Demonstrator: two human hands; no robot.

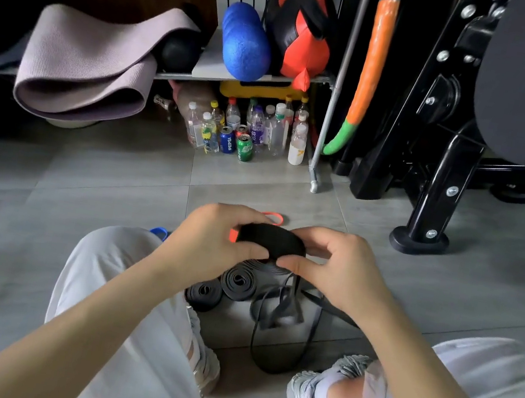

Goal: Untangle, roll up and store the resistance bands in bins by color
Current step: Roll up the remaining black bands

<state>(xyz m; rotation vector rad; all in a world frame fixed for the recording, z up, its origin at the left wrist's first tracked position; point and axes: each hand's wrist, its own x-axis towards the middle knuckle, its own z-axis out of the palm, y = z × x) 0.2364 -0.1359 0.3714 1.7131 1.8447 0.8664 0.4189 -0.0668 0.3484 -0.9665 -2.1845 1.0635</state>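
Two coiled black rubber bands (238, 281) lie on the grey tiled floor (101, 178) — the left hand (210, 235) and right hand (338, 274) clench their fingers round a third black roll (273, 240), its loose tail (279, 340) unwound — binning likely remains.

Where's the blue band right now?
Head view: the blue band peeks out on the floor just left of the left hand, beyond the left knee, which hides most of it.
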